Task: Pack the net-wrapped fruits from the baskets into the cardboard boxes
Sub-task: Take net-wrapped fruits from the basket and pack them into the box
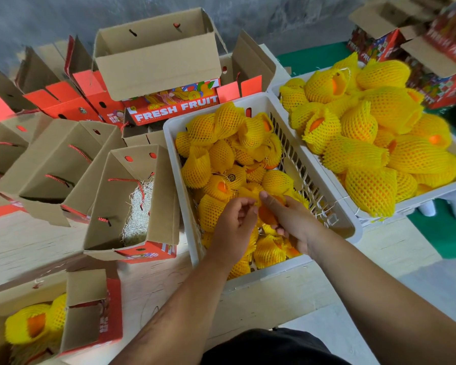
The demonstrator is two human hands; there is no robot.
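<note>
To my left on the desk (37, 248) the open cardboard box (132, 204) waits, lined with shredded paper (140, 212). My left hand (234, 225) hovers in the near basket (334, 214), fingers loosely curled, holding nothing I can see. My right hand (290, 219) curls its grip round a net-wrapped fruit (267, 214) (orange showing through). I should lift it whole, keeping the net on. The far basket (411, 204) stays heaped.
</note>
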